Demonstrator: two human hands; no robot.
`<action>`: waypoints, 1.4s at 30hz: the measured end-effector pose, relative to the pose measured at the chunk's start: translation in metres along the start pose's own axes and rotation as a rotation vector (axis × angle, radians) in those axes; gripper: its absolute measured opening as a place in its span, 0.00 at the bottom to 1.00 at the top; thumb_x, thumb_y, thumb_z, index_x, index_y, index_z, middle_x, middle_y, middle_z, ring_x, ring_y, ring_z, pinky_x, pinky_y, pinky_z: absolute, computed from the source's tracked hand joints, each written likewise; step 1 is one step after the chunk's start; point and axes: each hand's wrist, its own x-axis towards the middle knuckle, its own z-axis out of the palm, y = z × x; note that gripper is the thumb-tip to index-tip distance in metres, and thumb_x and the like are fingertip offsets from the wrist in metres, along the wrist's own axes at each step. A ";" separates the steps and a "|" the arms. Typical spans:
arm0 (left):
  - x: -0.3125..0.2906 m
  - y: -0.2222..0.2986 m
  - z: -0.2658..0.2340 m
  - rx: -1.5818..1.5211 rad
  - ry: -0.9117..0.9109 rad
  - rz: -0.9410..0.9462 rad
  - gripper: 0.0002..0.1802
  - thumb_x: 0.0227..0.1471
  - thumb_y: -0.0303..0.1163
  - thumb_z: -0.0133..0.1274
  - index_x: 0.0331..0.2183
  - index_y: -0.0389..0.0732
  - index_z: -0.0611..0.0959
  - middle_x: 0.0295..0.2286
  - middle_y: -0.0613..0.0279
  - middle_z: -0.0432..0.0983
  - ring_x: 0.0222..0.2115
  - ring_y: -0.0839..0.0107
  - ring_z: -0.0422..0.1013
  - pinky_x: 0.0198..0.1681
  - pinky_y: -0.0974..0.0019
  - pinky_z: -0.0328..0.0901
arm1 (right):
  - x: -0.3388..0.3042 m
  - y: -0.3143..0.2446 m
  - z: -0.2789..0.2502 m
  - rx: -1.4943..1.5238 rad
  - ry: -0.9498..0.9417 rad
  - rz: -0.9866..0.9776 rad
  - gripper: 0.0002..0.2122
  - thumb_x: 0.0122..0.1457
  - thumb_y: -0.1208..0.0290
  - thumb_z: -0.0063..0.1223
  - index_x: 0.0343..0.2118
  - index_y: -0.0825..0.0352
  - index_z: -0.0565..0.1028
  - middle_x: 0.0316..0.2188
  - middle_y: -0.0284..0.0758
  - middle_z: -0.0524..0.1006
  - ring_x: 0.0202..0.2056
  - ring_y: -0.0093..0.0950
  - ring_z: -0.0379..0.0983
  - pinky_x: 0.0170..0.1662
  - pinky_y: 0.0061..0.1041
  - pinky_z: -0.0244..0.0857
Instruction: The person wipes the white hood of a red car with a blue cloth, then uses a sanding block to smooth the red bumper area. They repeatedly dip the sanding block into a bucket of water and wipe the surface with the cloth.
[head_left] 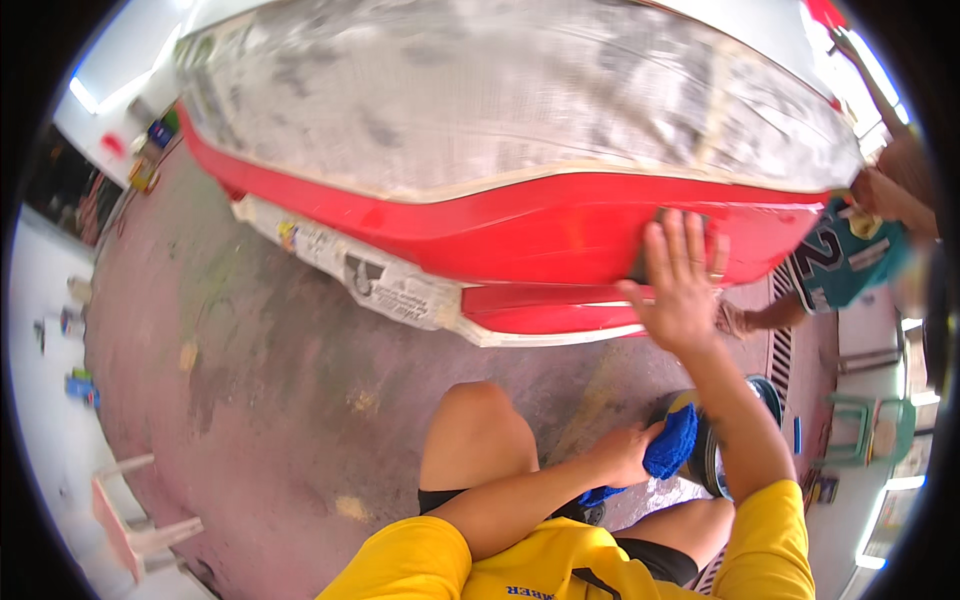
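A red car body panel (500, 235) stretches across in front of me, its upper part covered with masking paper (480, 100) and its lower left edge with taped newspaper (390, 285). My right hand (682, 280) lies nearly flat on the red surface, fingers extended. Beneath its fingers is a dark flat pad (648, 245), perhaps for sanding, mostly covered by the hand. Lower down, by my knees, my left hand (625, 455) is closed round a bunched blue cloth (672, 442). Part of the cloth hangs below that hand.
A dark bucket (765, 395) stands near my right knee. To the right, a co-worker in a teal jersey (850, 260) has one hand (735, 320) near the panel's end. A floor grate (781, 335), a green chair (852, 430) and a pale pink chair (135, 520) are around.
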 end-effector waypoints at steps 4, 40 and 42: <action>0.014 -0.030 0.054 -0.015 -0.095 0.185 0.51 0.47 0.53 0.70 0.67 0.45 0.71 0.58 0.44 0.76 0.58 0.44 0.73 0.61 0.46 0.69 | 0.043 -0.112 -0.002 0.157 -0.225 -0.001 0.43 0.62 0.43 0.58 0.76 0.58 0.59 0.78 0.36 0.53 0.79 0.39 0.40 0.78 0.56 0.26; -0.229 -0.062 -0.096 0.694 0.677 0.183 0.26 0.48 0.37 0.68 0.49 0.41 0.84 0.51 0.43 0.73 0.48 0.43 0.72 0.53 0.44 0.66 | -0.032 0.066 -0.016 0.297 0.554 0.900 0.44 0.67 0.48 0.56 0.73 0.78 0.54 0.76 0.57 0.51 0.78 0.55 0.40 0.76 0.56 0.40; -0.220 -0.051 -0.096 0.910 0.614 0.183 0.26 0.54 0.43 0.61 0.52 0.42 0.83 0.51 0.46 0.74 0.50 0.43 0.70 0.56 0.41 0.62 | -0.019 0.014 -0.005 0.358 0.524 0.913 0.46 0.67 0.48 0.57 0.73 0.80 0.52 0.76 0.59 0.48 0.78 0.57 0.38 0.76 0.58 0.39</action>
